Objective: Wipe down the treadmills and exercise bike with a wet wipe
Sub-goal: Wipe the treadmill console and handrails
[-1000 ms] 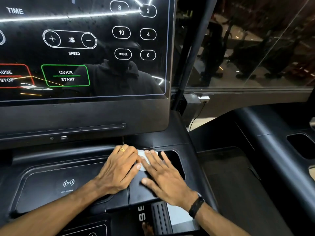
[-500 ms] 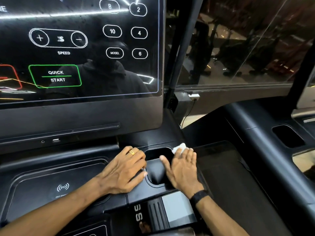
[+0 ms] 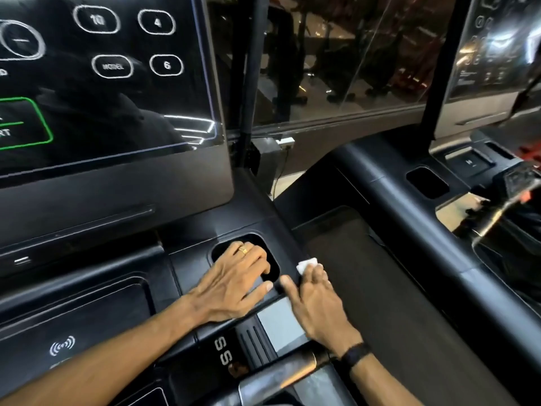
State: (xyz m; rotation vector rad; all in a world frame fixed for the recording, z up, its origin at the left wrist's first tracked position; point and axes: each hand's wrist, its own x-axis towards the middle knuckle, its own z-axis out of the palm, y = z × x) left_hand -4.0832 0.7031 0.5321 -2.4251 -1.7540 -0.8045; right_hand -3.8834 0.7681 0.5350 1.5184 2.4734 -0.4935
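1. The cup holder [image 3: 270, 260], a dark recess in the treadmill console [image 3: 190, 265], serves as landmark: the wet wipe [image 3: 306, 264] lies just right of its right rim, on the console's sloping right edge.
2. The right hand [image 3: 317, 303] presses the wipe flat; its fingers lie together over the cloth, thumb spread toward the recess, and only a white corner shows past the fingertips, pointing away from the person.
3. The left hand [image 3: 234, 279] rests over the cup holder's near-left rim, fingers curled together down into the recess. It holds nothing that I can see.
4. The right hand is the nearer one to the wipe, already on it. The edge it covers runs away from the person and to the left, so the next stroke likely follows that line, or crosses leftward into the recess.
5. What the cup holder contains cannot be told: it is dark and half hidden by the left hand.
6. A second treadmill [image 3: 409, 200] stands well right of the cup holder, seemingly not yet wiped.
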